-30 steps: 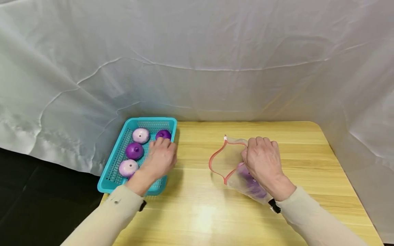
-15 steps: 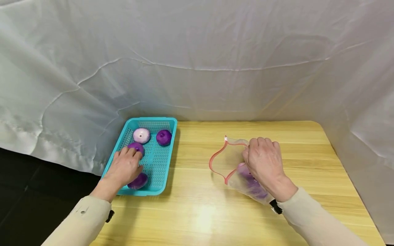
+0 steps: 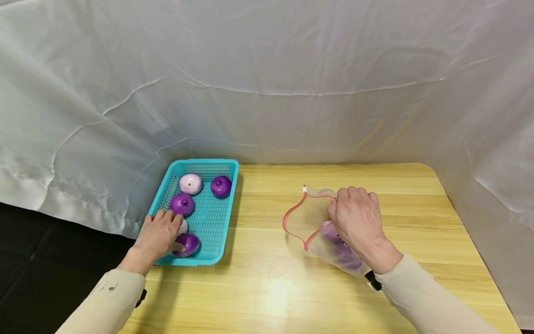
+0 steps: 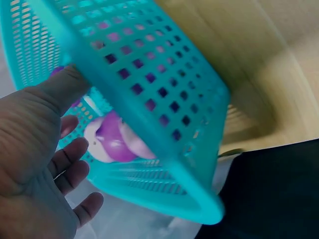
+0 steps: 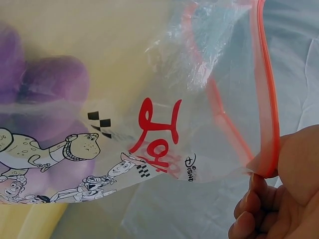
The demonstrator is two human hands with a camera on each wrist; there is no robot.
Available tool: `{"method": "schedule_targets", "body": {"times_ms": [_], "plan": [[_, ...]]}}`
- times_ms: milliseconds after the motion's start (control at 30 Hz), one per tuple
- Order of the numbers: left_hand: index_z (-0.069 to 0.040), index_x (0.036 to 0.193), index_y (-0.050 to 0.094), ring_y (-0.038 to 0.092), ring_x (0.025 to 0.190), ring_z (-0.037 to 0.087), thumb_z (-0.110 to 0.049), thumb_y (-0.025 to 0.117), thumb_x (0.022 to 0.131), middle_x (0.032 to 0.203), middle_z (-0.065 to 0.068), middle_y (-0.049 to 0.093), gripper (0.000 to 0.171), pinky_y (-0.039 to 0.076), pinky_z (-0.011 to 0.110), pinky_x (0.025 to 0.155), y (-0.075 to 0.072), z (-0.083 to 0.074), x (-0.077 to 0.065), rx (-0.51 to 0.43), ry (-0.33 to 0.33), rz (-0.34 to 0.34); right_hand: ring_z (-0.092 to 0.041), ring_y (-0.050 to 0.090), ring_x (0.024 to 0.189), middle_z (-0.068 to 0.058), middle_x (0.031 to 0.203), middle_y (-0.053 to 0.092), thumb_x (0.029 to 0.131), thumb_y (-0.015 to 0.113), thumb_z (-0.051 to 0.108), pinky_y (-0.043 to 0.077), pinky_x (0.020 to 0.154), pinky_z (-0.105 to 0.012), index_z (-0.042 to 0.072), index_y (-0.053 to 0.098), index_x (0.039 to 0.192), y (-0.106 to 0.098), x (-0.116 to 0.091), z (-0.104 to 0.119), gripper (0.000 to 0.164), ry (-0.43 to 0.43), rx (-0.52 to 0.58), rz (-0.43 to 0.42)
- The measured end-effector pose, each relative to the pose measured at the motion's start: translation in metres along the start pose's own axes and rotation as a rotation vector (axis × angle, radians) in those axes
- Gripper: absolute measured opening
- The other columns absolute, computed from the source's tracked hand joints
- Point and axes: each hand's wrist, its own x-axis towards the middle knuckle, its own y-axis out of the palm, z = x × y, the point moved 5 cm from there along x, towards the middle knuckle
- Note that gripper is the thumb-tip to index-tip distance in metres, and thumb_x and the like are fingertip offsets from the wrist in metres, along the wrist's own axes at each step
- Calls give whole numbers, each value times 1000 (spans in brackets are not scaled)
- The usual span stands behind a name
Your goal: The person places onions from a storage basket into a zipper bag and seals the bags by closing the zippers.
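Cloth: grey and creased, the cloth (image 3: 267,93) hangs behind my table and at its sides.
Table: the wood-grained table (image 3: 258,287) spreads out under my arms.
Basket: the turquoise, perforated basket (image 3: 210,225) sits at the table's left edge.
Bag: the clear bag (image 5: 154,124), printed with cartoon figures and red lettering, gapes its red-edged mouth toward the basket; purple onions (image 5: 55,89) lie inside.
Right hand: with my right hand (image 3: 356,220) I pinch the bag's rim.
Left hand: my left hand (image 3: 155,236) is over the basket's near left side, fingers apart and loosely bent; I cannot tell whether my thumb touches the near purple onion (image 3: 189,243).
Basket's others: pale onion (image 3: 190,184) far left, purple onion (image 3: 221,186) far right, purple one (image 3: 181,204) mid-left, pale one (image 3: 184,227) partly under my fingers.
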Motion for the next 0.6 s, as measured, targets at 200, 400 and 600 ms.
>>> {"method": "schedule_targets", "body": {"times_ms": [200,400,600], "plan": [[-5,115,55,51,107,44,-51,96,68,109,20,58,77,44,62,85,16,-2,6,15,5,-12,-25,30,52,0,63,23,88,44,8,27,53,-39,11,30,65,-1,-1,0,27,-5,-10,-10],[-3,121,55,51,105,43,-57,93,70,107,21,58,84,45,63,86,25,-13,21,50,25,-20,-24,31,52,1,63,23,88,45,9,27,53,-39,11,30,65,0,-1,1,27,-6,-14,0],[-4,119,57,52,101,40,-68,86,74,108,20,61,83,48,60,85,31,-23,36,86,33,-27,-25,31,53,1,63,23,90,44,10,27,54,-39,11,31,66,0,-3,0,28,5,-14,17]]}}
